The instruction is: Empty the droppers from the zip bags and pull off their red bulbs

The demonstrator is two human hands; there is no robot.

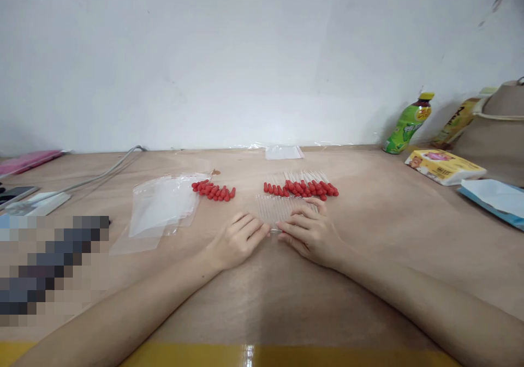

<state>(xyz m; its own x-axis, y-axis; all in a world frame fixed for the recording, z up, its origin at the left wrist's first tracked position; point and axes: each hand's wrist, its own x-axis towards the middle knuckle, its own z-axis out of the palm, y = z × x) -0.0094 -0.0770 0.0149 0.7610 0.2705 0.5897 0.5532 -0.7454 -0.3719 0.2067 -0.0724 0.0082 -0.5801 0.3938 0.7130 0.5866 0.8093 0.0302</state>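
Several thin clear tubes [268, 206] lie side by side in a row on the table. My left hand [240, 239] rests at the near left end of this row, its fingers curled and pressed together; what they pinch, if anything, is hidden. Over the row's right side lies my right hand [313, 233], its fingers stretched out and apart, touching the tubes. Just beyond the tubes is a row of red rubber bulbs [303, 188], many with clear stems pointing to the wall. Another pile of loose red bulbs [215, 191] sits to the left, beside clear plastic bags [159, 209].
A small white bag [284, 152] lies by the wall. At right stand a green bottle [409, 124], a yellow tissue pack [446, 166], a blue-and-white packet [497, 198] and a beige bag [495, 138]. A grey cable [102, 172] crosses the left side, near a phone [18, 195].
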